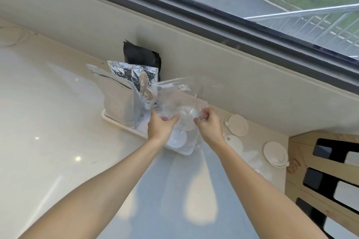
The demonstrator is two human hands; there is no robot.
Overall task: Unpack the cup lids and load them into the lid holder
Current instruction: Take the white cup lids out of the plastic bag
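Clear plastic bag (pixel 180 101) of cup lids, held up over the white tray (pixel 108 120) at the counter's back edge; white lids (pixel 177 138) dimly visible below it. Left hand (pixel 159 128) and right hand (pixel 208 125) each pinched shut on the film, pulling apart. Unpacking step, by the look of it. Loose lids (pixel 237 124) lying near the wooden lid holder (pixel 318 172) at right. Next: widen the opening, tip lids out without scattering

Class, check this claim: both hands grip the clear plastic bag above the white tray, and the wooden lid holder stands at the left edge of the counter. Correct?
Not quite. The head view shows the wooden lid holder at the counter's right edge. Both the left hand and right hand do grip the clear plastic bag above the white tray.
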